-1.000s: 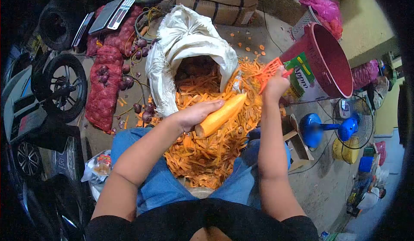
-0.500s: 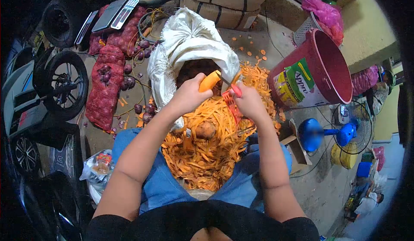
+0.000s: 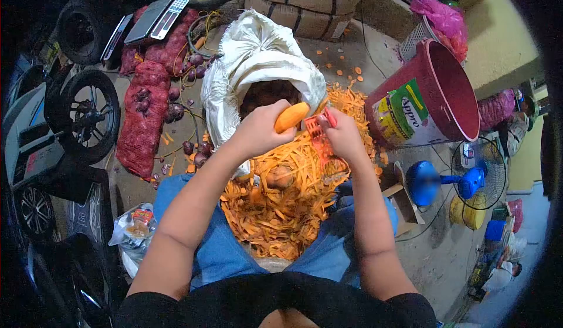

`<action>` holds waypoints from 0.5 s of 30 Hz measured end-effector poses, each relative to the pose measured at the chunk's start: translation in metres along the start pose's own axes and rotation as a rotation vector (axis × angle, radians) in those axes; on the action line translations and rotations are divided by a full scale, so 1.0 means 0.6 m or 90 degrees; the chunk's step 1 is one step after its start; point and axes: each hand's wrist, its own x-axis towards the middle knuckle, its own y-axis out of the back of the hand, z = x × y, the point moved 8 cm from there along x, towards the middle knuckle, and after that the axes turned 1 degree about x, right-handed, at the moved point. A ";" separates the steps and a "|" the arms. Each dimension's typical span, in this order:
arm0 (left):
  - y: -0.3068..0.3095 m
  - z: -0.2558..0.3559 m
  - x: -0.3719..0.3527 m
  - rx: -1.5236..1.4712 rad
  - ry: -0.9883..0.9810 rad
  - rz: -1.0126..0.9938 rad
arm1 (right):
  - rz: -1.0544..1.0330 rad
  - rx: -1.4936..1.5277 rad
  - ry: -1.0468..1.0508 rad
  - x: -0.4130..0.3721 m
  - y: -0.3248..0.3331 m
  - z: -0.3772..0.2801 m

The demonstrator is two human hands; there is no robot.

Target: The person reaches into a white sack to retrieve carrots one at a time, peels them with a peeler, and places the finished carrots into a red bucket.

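My left hand (image 3: 262, 127) is closed around a peeled orange carrot (image 3: 291, 117), whose bare end points right. Close by on the right, my right hand (image 3: 343, 135) grips a red peeler (image 3: 315, 129) with a slotted body, blurred at its lower part. Below both hands spreads a heap of orange peelings (image 3: 281, 210) between the person's knees. A rounded, brown-skinned root (image 3: 280, 177) lies partly buried in it. Just beyond the hands, a white woven sack (image 3: 258, 46) gapes open, with dark brownish contents in its shaded mouth.
A large red bucket (image 3: 404, 75) leans at the right, near a fan (image 3: 478, 175) and a cardboard box (image 3: 404, 210). On the left are red net bags of onions (image 3: 143, 128), a scale (image 3: 157, 20) and a motorcycle wheel (image 3: 91, 117). Carrot slices (image 3: 358, 70) dot the floor.
The carrot has turned in my left hand, showing more of its broad side. My right hand has shifted slightly right and down, and the peeler has tilted with it.
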 end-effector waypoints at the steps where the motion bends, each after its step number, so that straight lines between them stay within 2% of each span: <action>1: 0.000 -0.005 0.002 -0.001 0.000 0.003 | -0.014 -0.053 0.030 -0.005 0.003 -0.022; 5: 0.002 -0.008 0.001 0.044 0.009 0.012 | -0.025 -0.158 0.063 -0.006 -0.014 -0.019; 13: -0.004 -0.008 0.003 0.070 0.017 0.007 | -0.021 -0.158 0.070 -0.007 -0.015 -0.017; 15: -0.005 0.006 0.002 0.057 -0.021 0.006 | -0.020 -0.162 0.075 -0.007 -0.015 -0.014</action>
